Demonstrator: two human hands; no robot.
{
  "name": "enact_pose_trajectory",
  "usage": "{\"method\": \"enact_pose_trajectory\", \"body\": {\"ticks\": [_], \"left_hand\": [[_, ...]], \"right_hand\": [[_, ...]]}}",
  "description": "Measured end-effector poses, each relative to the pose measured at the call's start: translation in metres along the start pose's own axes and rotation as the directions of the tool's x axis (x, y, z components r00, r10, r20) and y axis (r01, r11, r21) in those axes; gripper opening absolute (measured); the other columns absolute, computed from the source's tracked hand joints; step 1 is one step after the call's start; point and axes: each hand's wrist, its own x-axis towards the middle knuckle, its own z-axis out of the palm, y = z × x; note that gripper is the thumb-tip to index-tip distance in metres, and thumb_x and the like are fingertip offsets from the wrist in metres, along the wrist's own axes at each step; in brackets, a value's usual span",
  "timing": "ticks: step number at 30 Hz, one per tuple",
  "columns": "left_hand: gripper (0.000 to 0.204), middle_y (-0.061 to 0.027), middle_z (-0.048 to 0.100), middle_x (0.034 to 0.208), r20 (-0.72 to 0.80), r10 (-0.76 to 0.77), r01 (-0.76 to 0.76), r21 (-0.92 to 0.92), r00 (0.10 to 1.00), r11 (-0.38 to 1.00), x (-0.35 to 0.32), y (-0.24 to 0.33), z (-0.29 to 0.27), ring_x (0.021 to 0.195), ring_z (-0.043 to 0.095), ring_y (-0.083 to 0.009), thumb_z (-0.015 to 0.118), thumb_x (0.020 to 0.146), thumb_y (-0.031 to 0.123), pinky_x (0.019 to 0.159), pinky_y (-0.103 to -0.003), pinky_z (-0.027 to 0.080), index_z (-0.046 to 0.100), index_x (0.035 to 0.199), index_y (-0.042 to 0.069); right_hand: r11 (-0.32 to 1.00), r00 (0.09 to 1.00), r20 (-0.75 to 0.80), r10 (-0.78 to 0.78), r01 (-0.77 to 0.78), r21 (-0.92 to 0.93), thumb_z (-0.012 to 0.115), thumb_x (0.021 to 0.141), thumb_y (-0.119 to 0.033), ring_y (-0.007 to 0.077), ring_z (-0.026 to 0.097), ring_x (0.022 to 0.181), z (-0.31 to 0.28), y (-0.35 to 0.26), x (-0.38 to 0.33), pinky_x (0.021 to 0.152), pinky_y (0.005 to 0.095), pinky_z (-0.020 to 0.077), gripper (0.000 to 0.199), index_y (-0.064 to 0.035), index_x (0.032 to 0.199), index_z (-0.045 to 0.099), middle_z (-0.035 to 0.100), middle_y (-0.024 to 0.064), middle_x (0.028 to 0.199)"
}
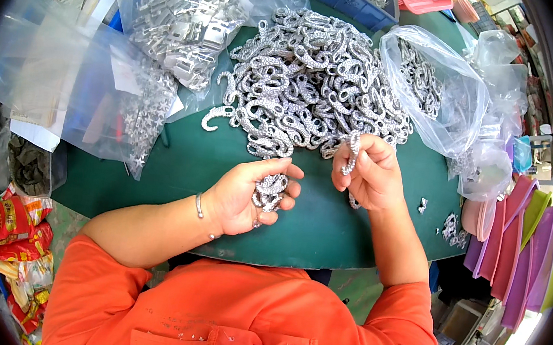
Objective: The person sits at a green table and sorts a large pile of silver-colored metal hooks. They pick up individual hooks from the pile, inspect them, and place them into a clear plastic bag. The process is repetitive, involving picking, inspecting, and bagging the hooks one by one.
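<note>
A large heap of silvery curved metal pieces (319, 77), hook-shaped with oval holes and a textured surface, lies on the green table (175, 189). My left hand (248, 193) is cupped in front of the heap, palm turned inward, its fingers curled around a few of these metal hooks (270, 192). At the heap's near right edge, my right hand (373, 172) pinches one metal hook (352, 153) upright between thumb and fingers. Another piece (353, 201) shows just under the right hand; whether that hand holds it, I cannot tell.
Clear bags of flat metal parts (183, 30) and small star-like pieces (146, 113) stand at left. An open bag of hooks (425, 80) lies at right. A blue bin (349, 3) sits behind. Small bits (451, 226) lie near the right edge, beside coloured plastic strips (516, 242).
</note>
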Motion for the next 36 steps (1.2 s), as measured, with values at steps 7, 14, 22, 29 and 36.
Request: {"method": "enact_pose_trajectory", "body": {"ticks": [7,14,22,29,36], "left_hand": [[0.030,-0.0070,0.056,0.084,-0.022,0.015,-0.015,-0.008,1.000,1.000,-0.002,0.001,0.003,0.069,0.051,-0.0162,0.043,0.095,0.032,0.040,-0.022,0.033,0.056,0.101,0.005],[0.028,-0.0066,0.056,0.084,-0.014,0.016,-0.016,-0.002,1.000,1.000,-0.001,-0.001,0.003,0.070,0.051,-0.0160,0.045,0.094,0.031,0.040,-0.021,0.033,0.056,0.100,0.006],[0.026,-0.0065,0.056,0.084,-0.023,0.039,-0.039,0.026,0.999,0.999,-0.002,-0.001,0.003,0.069,0.052,-0.0156,0.047,0.093,0.029,0.040,-0.022,0.033,0.056,0.101,0.005],[0.026,-0.0061,0.057,0.083,-0.014,0.035,-0.035,0.025,0.999,0.999,-0.001,-0.001,0.002,0.069,0.052,-0.0153,0.048,0.092,0.029,0.040,-0.022,0.034,0.057,0.100,0.006],[0.025,-0.0055,0.058,0.082,0.001,0.041,-0.041,0.023,0.999,0.999,-0.001,-0.003,0.000,0.067,0.055,-0.0145,0.049,0.092,0.029,0.041,-0.022,0.036,0.058,0.097,0.006]], "right_hand": [[0.998,0.997,-0.074,0.014,-0.019,-0.066,0.057,0.088,-0.007,0.0189,0.062,0.071,0.001,-0.005,0.003,0.061,0.0314,0.0527,0.013,0.0004,0.098,0.058,0.064,0.0161,0.087],[0.975,0.994,0.047,-0.098,0.087,0.205,0.058,0.085,-0.007,0.0245,0.058,0.079,-0.009,0.002,0.004,0.067,0.0354,0.0521,0.027,-0.0042,0.110,0.050,0.059,0.0154,0.092],[0.844,0.990,-0.134,-0.049,-0.031,-0.536,0.065,0.080,-0.006,0.0140,0.054,0.059,0.004,-0.007,0.029,0.053,0.0249,0.0445,0.012,-0.0019,0.090,0.059,0.056,0.0046,0.070],[-0.177,0.970,0.074,-0.230,0.033,-0.984,0.070,0.075,-0.009,0.0255,0.062,0.063,0.020,0.027,0.047,0.057,0.0323,0.0492,0.018,-0.0041,0.091,0.065,0.063,0.0120,0.077],[0.992,0.984,-0.176,0.038,-0.059,-0.114,0.058,0.087,-0.013,0.0107,0.053,0.061,0.004,-0.007,0.036,0.044,0.0215,0.0384,0.016,0.0006,0.095,0.060,0.059,0.0074,0.077]]}}
